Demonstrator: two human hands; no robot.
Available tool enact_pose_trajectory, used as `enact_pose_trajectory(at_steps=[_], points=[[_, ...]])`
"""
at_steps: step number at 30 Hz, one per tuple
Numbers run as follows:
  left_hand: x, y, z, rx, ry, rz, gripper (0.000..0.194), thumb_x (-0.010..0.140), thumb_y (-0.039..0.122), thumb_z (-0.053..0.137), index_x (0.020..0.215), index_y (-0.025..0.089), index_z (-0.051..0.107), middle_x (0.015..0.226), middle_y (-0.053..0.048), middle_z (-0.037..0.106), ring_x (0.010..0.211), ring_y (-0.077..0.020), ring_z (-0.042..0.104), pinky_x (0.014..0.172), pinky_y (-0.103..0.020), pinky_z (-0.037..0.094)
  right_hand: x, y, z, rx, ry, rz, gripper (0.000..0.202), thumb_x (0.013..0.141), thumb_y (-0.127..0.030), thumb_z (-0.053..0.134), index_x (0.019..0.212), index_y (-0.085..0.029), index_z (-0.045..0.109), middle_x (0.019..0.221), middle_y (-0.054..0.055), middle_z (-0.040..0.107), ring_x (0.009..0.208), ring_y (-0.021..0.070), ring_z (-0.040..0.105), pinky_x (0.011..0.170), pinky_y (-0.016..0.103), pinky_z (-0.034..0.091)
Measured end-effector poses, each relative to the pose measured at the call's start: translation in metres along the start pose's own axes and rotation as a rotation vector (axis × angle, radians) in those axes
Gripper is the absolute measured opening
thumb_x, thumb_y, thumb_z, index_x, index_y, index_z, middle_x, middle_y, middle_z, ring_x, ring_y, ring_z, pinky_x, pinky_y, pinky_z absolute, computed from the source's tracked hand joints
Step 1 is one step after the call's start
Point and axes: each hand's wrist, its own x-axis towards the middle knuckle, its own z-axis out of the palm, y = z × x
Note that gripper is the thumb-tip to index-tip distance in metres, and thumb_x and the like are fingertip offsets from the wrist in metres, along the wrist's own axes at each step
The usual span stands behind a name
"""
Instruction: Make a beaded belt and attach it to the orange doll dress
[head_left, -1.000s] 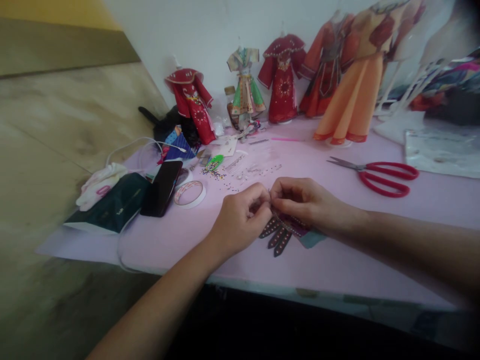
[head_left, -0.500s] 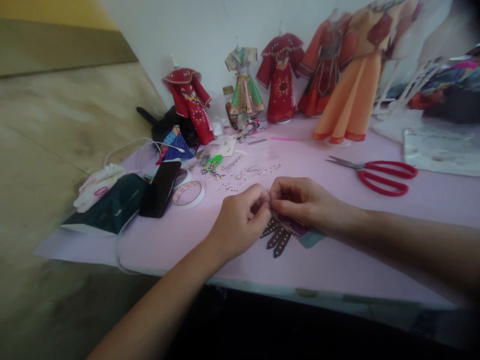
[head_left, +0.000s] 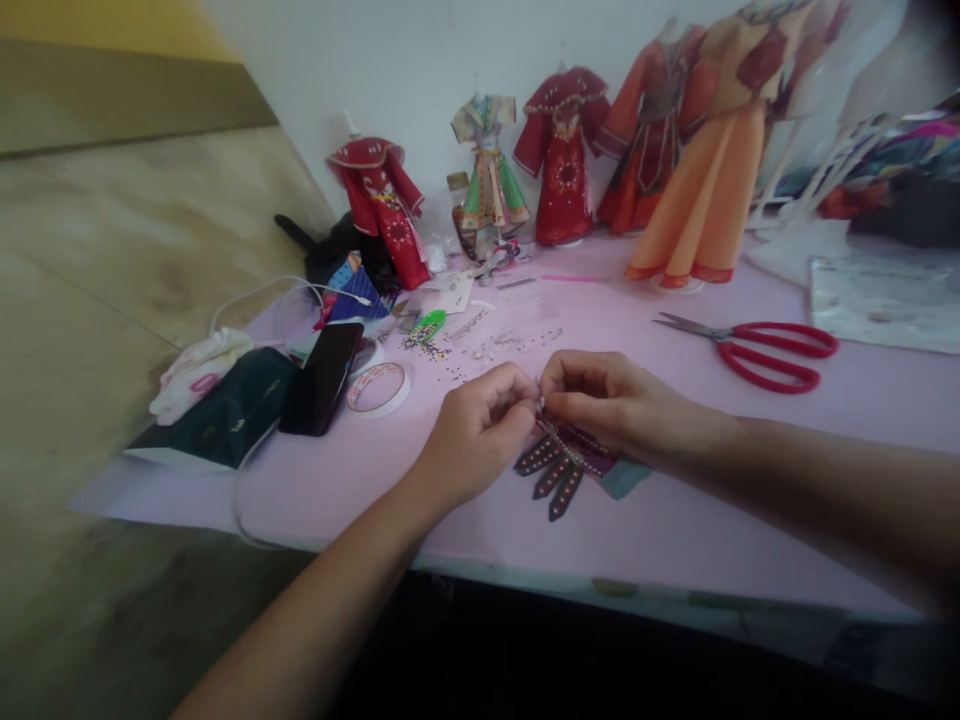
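My left hand (head_left: 484, 430) and my right hand (head_left: 607, 400) meet fingertip to fingertip above the pink tabletop, both pinched at the upper end of a small beaded garment piece (head_left: 577, 448). Whatever tiny part lies between the fingertips is too small to make out. Dark pointed strips (head_left: 559, 480) with light studs fan out below the hands, and a teal cloth part (head_left: 624, 478) shows under my right hand. Part of the piece is hidden behind my right fingers.
Red-handled scissors (head_left: 772, 355) lie right of my hands. Left are a tape roll (head_left: 379, 390), a phone (head_left: 322, 380) and a dark green packet (head_left: 225, 410). Scattered beads (head_left: 427, 345) lie beyond my hands. Dressed doll forms (head_left: 562, 160) stand along the wall.
My fingertips have parted slightly, showing more of the beaded edge between them. The studded strips have shifted a little. The surrounding objects rest as before.
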Motion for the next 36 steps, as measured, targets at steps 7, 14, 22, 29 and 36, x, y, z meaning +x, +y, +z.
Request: enact_pose_trajectory(at_steps=[7, 14, 22, 29, 36], points=[[0.0054, 0.0008, -0.0037, -0.028, 0.079, 0.007, 0.008, 0.084, 0.020, 0.058, 0.077, 0.018, 0.058, 0.072, 0.002, 0.061, 0.070, -0.0124, 0.058, 0.068, -0.027, 0.045, 0.0028, -0.0030, -0.0013, 0.057, 0.035, 0.024, 0.012, 0.084, -0.022, 0.068, 0.080, -0.019, 0.057, 0.059, -0.005, 0.053, 0.048, 0.0080, 0.045, 0.045, 0.023, 0.034], [0.0081, -0.0019, -0.0068, -0.115, 0.177, -0.019, 0.006, 0.080, 0.018, 0.062, 0.074, 0.018, 0.061, 0.068, 0.004, 0.057, 0.068, -0.0114, 0.051, 0.066, -0.026, 0.038, 0.0081, -0.0045, -0.0068, 0.068, 0.105, -0.015, 0.014, 0.081, -0.023, 0.069, 0.074, -0.017, 0.058, 0.063, -0.003, 0.053, 0.059, 0.0103, 0.047, 0.057, 0.025, 0.036], [0.0075, -0.0011, -0.0038, -0.114, 0.126, -0.017, 0.009, 0.083, 0.025, 0.065, 0.077, 0.018, 0.062, 0.072, 0.003, 0.059, 0.071, -0.0124, 0.053, 0.069, -0.026, 0.042, 0.0075, -0.0037, -0.0061, 0.016, 0.034, -0.036, 0.021, 0.087, -0.033, 0.071, 0.080, -0.018, 0.058, 0.068, -0.001, 0.057, 0.063, 0.0124, 0.052, 0.061, 0.028, 0.041], [0.0052, 0.0014, 0.0000, -0.075, 0.064, -0.001, 0.011, 0.086, 0.026, 0.064, 0.079, 0.018, 0.060, 0.075, 0.002, 0.058, 0.073, -0.0125, 0.052, 0.070, -0.027, 0.040, 0.0064, -0.0033, -0.0058, -0.065, 0.031, -0.052, 0.012, 0.084, -0.026, 0.067, 0.082, -0.018, 0.059, 0.067, -0.002, 0.057, 0.063, 0.0123, 0.052, 0.060, 0.027, 0.041], [0.0070, -0.0023, -0.0022, -0.122, 0.162, -0.021, 0.009, 0.080, 0.024, 0.064, 0.074, 0.018, 0.060, 0.072, 0.003, 0.057, 0.073, -0.0135, 0.052, 0.072, -0.028, 0.039, 0.0086, -0.0026, -0.0064, -0.038, 0.082, -0.031, 0.011, 0.081, -0.026, 0.068, 0.081, -0.018, 0.060, 0.067, -0.002, 0.057, 0.061, 0.0122, 0.050, 0.059, 0.027, 0.038]])
